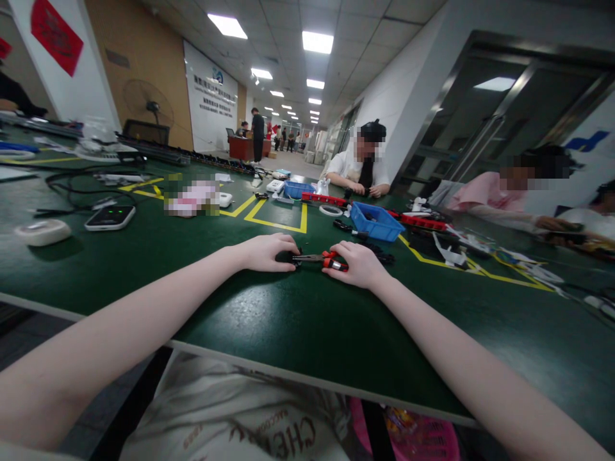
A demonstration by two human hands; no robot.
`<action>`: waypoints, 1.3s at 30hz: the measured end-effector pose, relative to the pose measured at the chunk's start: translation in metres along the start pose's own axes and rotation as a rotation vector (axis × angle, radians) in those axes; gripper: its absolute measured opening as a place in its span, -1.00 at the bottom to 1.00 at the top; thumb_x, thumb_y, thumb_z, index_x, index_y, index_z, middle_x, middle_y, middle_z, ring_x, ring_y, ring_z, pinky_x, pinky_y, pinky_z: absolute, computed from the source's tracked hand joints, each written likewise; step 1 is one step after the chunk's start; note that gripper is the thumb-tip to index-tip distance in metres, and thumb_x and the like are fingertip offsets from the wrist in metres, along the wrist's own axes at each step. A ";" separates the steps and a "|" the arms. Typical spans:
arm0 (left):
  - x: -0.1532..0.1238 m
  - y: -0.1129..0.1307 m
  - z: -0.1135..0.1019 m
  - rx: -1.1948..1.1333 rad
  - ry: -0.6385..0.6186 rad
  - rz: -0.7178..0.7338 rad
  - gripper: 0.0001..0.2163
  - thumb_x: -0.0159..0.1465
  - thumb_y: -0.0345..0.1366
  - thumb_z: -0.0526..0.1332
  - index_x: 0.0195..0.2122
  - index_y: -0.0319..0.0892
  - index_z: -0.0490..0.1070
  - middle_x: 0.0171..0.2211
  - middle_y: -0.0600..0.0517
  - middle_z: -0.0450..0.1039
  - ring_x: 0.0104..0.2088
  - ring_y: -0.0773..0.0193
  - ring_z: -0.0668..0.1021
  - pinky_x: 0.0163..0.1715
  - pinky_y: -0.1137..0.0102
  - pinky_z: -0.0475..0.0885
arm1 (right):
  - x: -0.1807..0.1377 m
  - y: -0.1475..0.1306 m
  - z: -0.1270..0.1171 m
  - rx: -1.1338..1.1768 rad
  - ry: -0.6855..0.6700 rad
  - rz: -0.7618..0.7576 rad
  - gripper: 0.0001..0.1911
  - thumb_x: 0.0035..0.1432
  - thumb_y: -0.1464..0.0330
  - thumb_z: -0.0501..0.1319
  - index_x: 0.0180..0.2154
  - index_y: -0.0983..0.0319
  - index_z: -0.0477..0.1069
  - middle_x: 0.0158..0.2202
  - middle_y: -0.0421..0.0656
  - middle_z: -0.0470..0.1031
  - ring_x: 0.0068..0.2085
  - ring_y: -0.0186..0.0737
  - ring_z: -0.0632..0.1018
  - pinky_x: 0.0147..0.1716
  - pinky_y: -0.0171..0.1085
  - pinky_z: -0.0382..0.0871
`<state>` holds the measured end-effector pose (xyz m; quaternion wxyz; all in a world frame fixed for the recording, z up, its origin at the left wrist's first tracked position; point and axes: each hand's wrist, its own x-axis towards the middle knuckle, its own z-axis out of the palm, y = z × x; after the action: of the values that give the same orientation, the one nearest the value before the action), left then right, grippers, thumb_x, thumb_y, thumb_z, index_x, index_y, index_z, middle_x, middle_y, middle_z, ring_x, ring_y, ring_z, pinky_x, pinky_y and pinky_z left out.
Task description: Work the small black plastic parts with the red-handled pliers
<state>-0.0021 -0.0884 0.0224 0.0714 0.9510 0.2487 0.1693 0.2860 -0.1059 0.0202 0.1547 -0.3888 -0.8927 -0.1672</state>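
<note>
My right hand (358, 261) is closed around the red-and-black handles of a pair of long-nose pliers (331, 261). The metal jaws point left and reach a small black part (287, 257). That part is pinched in the fingers of my left hand (269, 252); its exact kind is too small to make out. Both hands rest low over the green table, close together. Just behind my right hand lie some black pieces (382, 255), partly hidden by it.
A blue bin (377, 221) with small parts stands beyond my right hand, near a black connector (343, 226). Yellow tape (276, 224) marks the green table (240, 346). At left lie a black-faced device (110, 218) and a white case (43, 232). Other people sit at the right.
</note>
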 end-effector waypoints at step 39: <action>0.000 0.001 -0.001 -0.023 -0.013 -0.017 -0.67 0.30 -0.10 0.19 0.01 -0.15 0.41 0.03 -0.05 0.40 -0.02 0.17 0.51 -0.02 0.37 0.37 | 0.000 -0.001 0.000 -0.017 0.021 -0.008 -0.55 0.14 -0.01 0.18 -0.19 0.25 0.39 -0.25 -0.03 0.47 -0.29 -0.12 0.49 -0.30 -0.20 0.33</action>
<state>-0.0023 -0.0891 0.0233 0.0855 0.9490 0.2545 0.1653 0.2851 -0.1071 0.0201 0.1603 -0.3847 -0.8911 -0.1794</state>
